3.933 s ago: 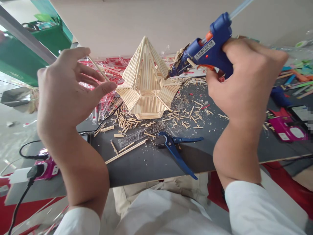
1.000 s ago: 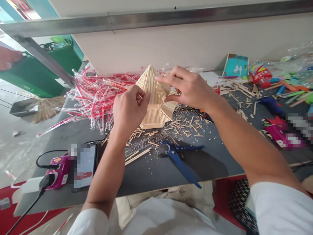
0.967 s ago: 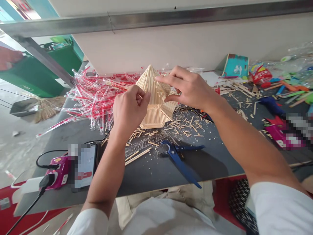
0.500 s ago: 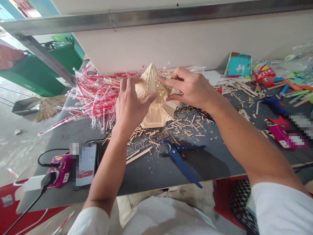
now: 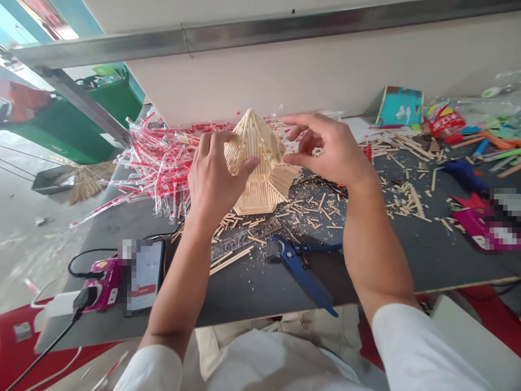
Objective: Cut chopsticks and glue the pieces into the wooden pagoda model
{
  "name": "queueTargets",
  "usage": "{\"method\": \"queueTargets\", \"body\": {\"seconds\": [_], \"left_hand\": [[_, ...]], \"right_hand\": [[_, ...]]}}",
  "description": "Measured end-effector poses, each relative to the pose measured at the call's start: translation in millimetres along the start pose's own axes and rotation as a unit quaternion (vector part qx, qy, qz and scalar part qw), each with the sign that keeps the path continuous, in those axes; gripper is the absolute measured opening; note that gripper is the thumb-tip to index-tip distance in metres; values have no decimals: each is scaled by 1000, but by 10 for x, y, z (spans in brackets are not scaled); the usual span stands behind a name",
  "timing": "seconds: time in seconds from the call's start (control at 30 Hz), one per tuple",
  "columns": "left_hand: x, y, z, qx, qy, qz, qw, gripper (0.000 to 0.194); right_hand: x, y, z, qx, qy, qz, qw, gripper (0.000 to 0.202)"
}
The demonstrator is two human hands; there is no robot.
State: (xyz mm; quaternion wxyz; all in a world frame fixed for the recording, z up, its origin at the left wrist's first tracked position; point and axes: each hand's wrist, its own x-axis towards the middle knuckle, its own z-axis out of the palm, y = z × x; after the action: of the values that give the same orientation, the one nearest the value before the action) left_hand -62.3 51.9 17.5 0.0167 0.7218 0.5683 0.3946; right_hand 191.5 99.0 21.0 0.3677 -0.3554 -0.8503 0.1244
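A pale model made of thin wooden sticks [image 5: 255, 146], with a pointed roof and a flat-sided base, stands upright on the dark table [image 5: 244, 293]. My left hand [image 5: 217, 174] grips the left side of its roof, thumb across the front and fingers behind the edge. To the right of the roof, my right hand [image 5: 325, 146] is held with curled fingers apart from the thumb, and nothing shows between them. Its thumb tip is close to the model's right side; whether it touches is unclear. Blue cutting pliers [image 5: 301, 266] lie in front.
Red and clear plastic wrappers [image 5: 158, 163] are heaped at the left. Stick offcuts [image 5: 317, 209] and a clear ruler [image 5: 244, 237] lie around the model. A phone [image 5: 146, 277] and a pink power strip [image 5: 103, 282] sit front left. Colourful scraps [image 5: 488, 141] fill the right.
My right hand has come off the roof and moved slightly right, its fingers lifted and curled, the forearm now more upright. My left hand stays on the model.
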Motion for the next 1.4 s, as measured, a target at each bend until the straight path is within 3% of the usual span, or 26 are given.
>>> {"method": "queueTargets", "body": {"seconds": [0.13, 0.33, 0.53, 0.9, 1.4], "left_hand": [[6, 5, 12, -19, 3, 48, 999, 59], [5, 80, 37, -58, -52, 104, 992, 59], [-20, 75, 98, -10, -55, 125, 991, 55], [-30, 109, 116, -10, -51, 109, 993, 52], [-25, 95, 145, 4, -59, 140, 988, 40]], "right_hand": [[-22, 26, 31, -5, -21, -8, 1000, 64], [-53, 8, 43, -6, -23, -7, 1000, 49], [-50, 38, 105, -26, -21, -19, 999, 47], [-49, 43, 117, -35, -30, -20, 999, 47], [-53, 41, 161, -22, -14, -16, 1000, 46]]}}
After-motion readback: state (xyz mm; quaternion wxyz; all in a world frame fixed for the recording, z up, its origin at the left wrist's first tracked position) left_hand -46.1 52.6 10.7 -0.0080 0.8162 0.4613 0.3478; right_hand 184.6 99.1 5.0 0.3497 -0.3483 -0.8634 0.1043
